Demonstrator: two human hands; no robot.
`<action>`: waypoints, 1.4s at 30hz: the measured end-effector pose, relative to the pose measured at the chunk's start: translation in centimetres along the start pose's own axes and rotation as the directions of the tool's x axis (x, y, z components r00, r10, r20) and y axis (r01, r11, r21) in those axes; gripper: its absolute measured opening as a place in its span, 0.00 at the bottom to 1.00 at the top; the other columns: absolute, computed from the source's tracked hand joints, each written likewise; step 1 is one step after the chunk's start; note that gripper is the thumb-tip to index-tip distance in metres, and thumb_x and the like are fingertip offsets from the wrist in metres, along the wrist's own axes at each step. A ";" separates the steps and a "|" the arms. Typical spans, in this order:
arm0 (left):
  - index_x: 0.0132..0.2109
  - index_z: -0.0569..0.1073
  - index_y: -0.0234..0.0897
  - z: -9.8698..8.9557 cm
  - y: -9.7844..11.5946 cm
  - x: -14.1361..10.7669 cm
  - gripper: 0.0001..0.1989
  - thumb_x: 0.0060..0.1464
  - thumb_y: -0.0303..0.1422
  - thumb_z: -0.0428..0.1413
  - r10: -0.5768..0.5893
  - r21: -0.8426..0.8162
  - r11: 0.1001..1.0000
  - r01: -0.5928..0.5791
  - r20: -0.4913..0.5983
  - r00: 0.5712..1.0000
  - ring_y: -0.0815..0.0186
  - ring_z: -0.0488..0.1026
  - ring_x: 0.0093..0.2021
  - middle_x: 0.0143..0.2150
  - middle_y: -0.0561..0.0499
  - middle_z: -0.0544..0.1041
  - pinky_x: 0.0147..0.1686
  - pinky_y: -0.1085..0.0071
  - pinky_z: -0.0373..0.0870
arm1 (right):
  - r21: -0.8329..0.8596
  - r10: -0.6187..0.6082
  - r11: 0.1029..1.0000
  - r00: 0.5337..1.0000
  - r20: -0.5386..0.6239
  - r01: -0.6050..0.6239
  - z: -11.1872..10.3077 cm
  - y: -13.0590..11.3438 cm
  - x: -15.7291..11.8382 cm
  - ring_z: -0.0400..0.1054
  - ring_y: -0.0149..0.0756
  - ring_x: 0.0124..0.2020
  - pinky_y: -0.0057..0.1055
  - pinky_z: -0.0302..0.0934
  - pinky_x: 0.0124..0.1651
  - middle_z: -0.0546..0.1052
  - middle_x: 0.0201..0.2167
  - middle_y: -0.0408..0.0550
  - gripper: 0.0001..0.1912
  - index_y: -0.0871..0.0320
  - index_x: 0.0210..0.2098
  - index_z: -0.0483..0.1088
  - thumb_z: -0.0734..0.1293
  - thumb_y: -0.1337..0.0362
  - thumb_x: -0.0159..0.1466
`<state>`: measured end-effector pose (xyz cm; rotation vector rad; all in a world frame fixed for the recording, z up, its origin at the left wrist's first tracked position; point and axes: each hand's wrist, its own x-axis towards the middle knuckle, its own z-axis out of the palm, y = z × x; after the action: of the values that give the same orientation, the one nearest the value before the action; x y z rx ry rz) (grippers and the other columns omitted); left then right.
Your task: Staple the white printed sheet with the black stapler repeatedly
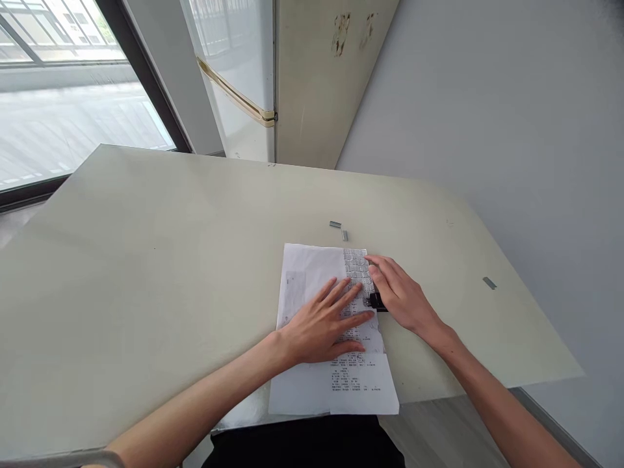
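My left hand (322, 325) lies flat on a sheet of paper (312, 390), its fingers spread across the printed text. The white sheet, perhaps a small stack, has creases and dense print along its right part. At the paper's right edge my right hand (402, 296) is curled over a small black stapler (377, 302). Only the stapler's end shows beside the palm; the rest is hidden under the hand. The right fingertips touch the paper's upper right edge. Just beyond the top edge lie two short strips of staples (335, 224).
Another staple strip (489, 283) lies far right on the pale table (170, 273). A fridge (312, 84) and a grey wall (463, 97) stand behind the table. A window (58, 97) is at the left. A curved metal bar (73, 458) shows at bottom left.
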<state>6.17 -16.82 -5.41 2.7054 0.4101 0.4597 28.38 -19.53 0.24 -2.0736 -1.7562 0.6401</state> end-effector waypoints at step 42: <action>0.73 0.64 0.47 0.0 -0.1 -0.2 0.32 0.69 0.54 0.53 -0.009 -0.009 1.000 0.009 -0.017 1.000 0.45 0.42 0.80 0.82 0.46 0.43 0.77 0.43 0.45 | 0.090 0.034 0.995 0.999 -0.005 -0.033 -0.1 0.7 0.3 0.65 0.45 0.69 0.50 0.60 0.70 0.72 0.68 0.43 0.23 0.43 0.63 0.68 0.51 0.47 0.77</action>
<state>5.96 -16.82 -5.49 2.6917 0.4234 0.4817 29.04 -19.33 -0.09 -2.0462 -1.6613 0.7074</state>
